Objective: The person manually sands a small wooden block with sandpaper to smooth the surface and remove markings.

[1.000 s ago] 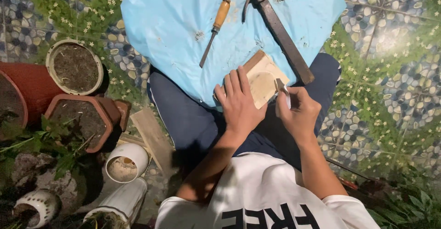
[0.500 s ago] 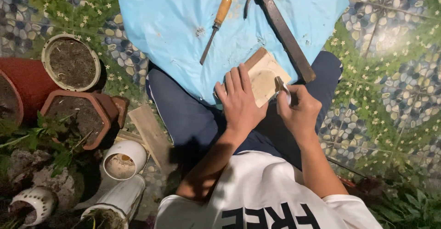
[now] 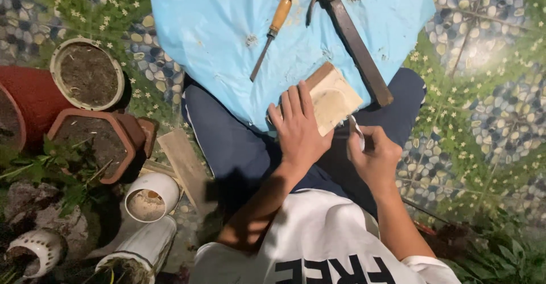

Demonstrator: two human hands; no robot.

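Observation:
A pale wooden block (image 3: 331,97) with a shallow round hollow lies on the edge of a light blue plastic sheet (image 3: 227,39) over my lap. My left hand (image 3: 297,129) lies flat on the block's near left end and holds it down. My right hand (image 3: 376,156) is closed around a small metal carving tool (image 3: 356,129), whose tip sits just off the block's near right corner. Beyond the block on the sheet lie a rusty claw hammer (image 3: 355,40) and a chisel with a yellow wooden handle (image 3: 272,33).
To the left stand terracotta pots of soil (image 3: 96,142), a round pot (image 3: 86,73), white pots (image 3: 149,196) and a loose wooden plank (image 3: 183,164). The floor is pebble-patterned tile (image 3: 483,90) with green flower motifs. Plants grow at the lower left and right corners.
My right hand has drawn the tool back toward me, off the block's edge and lower in view. My left hand stays on the block. The camera view shifted slightly.

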